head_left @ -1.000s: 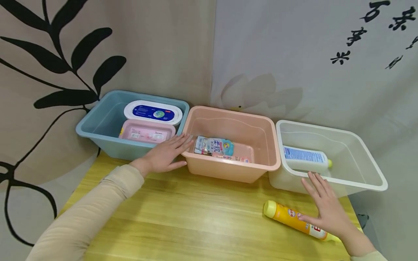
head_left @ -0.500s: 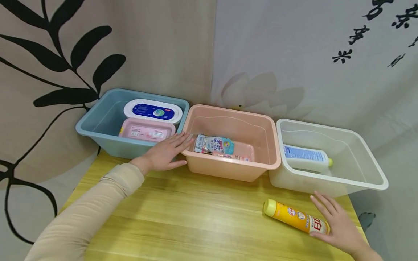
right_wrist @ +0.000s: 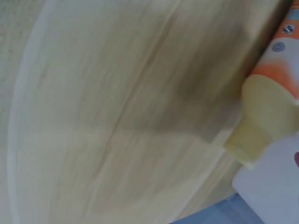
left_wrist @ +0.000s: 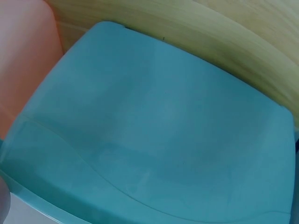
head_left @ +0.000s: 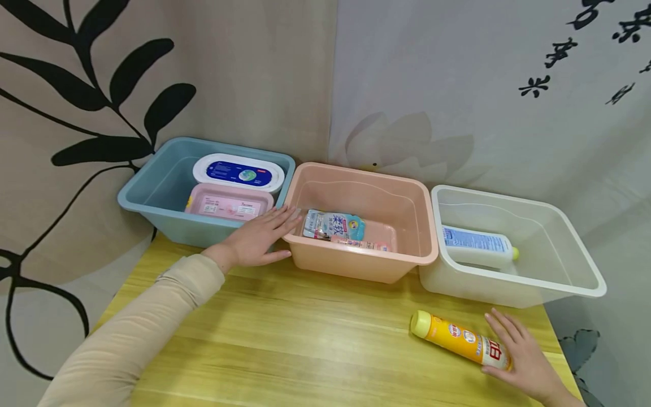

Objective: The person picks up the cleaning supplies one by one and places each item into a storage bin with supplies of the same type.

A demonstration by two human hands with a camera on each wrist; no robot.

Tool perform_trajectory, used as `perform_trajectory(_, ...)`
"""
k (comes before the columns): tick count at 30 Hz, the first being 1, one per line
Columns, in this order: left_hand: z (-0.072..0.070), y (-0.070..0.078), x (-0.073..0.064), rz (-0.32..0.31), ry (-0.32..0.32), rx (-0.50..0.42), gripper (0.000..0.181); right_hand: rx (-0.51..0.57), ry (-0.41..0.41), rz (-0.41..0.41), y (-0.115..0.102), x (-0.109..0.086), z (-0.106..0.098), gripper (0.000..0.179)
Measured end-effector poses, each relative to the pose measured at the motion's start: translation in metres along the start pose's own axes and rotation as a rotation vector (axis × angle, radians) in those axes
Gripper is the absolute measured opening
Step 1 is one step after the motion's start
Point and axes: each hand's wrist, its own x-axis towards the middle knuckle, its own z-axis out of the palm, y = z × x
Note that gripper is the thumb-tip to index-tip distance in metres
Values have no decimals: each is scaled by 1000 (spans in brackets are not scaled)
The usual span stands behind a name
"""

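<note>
My left hand [head_left: 258, 238] lies palm down with its fingers extended, across the adjoining rims of the blue bin [head_left: 170, 230] and the pink bin [head_left: 351, 270]. My right hand [head_left: 529, 356] is over the right end of a yellow squeeze bottle [head_left: 455, 338] lying on the table. Its fingers are beyond the bottle and its thumb on the near side; firm contact cannot be made out. The hand hides that end in the head view, while the right wrist view shows its pale yellow cap [right_wrist: 261, 116]. The left wrist view shows the blue bin's side [left_wrist: 159, 126].
A white tub [head_left: 239, 172] and a pink pack [head_left: 229, 202] are in the blue bin. Inside the pink bin lie a blue pouch [head_left: 334, 226] and a pink packet [head_left: 358, 244]. The white bin [head_left: 513, 291] holds a white bottle [head_left: 478, 249]. A curtain [head_left: 264, 79] hangs behind.
My right hand has drawn back from in front of the white bin's rim and come down around the yellow bottle's right end. The left hand and the bottle have stayed in place.
</note>
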Motion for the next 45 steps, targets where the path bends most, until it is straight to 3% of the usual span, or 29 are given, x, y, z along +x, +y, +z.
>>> perform_trajectory(6,-1,1,1,1,14,-18,78,27,-31,62,0,-3,7,106)
perform_trajectory(29,-1,2,1,17,18,7,78,70,-81,114,4,-11,19,99)
perform_trajectory(45,1,2,0,2,35,-3,77,-35,-138,104,-3,-6,17,82)
